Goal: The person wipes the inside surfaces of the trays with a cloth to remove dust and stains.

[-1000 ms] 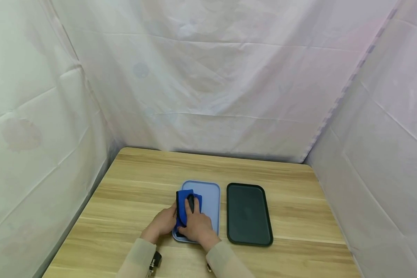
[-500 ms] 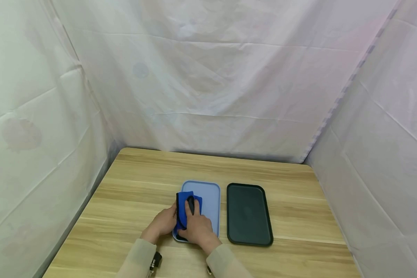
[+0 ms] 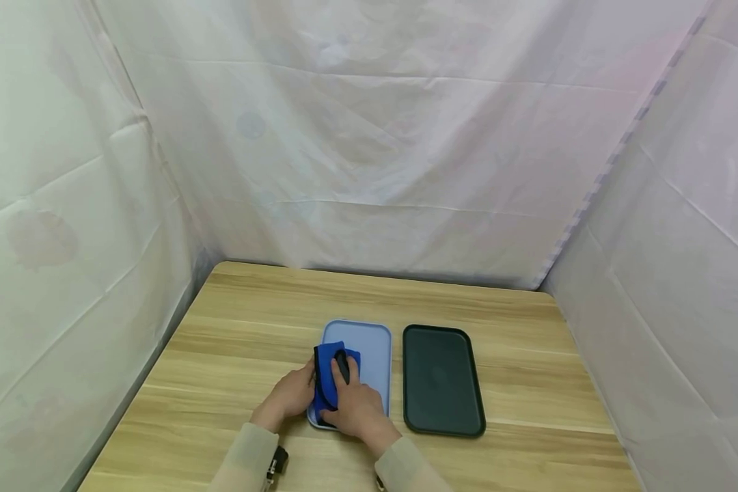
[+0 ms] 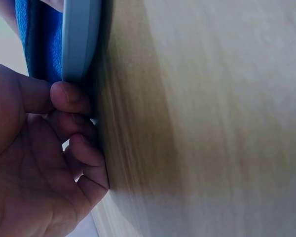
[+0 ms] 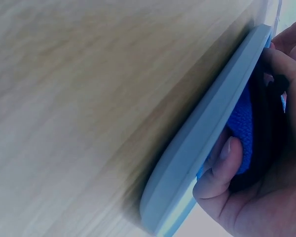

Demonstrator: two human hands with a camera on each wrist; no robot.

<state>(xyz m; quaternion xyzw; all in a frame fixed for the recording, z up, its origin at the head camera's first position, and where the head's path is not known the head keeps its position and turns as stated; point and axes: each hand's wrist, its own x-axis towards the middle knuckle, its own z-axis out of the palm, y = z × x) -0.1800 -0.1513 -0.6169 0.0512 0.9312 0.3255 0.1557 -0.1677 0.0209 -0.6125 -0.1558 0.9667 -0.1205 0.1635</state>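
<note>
A blue cloth (image 3: 326, 369) with black edging lies folded over the left part of a light blue tray (image 3: 376, 355). My right hand (image 3: 358, 403) grips the cloth from above, with its fingers over a dark rounded piece (image 3: 342, 365) on top. In the right wrist view the thumb curls in against the blue cloth (image 5: 242, 131), just inside the tray's rim (image 5: 202, 133). My left hand (image 3: 292, 393) is at the tray's left edge. The left wrist view has its thumb and curled fingers pinching the tray edge (image 4: 81, 39), its knuckles low by the table.
A dark green tray (image 3: 443, 379) lies to the right of the light blue one, a narrow gap between them. Both sit on a wood-grain table (image 3: 252, 301). Pale cloth walls (image 3: 369, 150) stand behind and at both sides.
My right hand and the blue cloth have slid slightly toward me, and the hand has turned a little to the right. The left hand and both trays keep their places.
</note>
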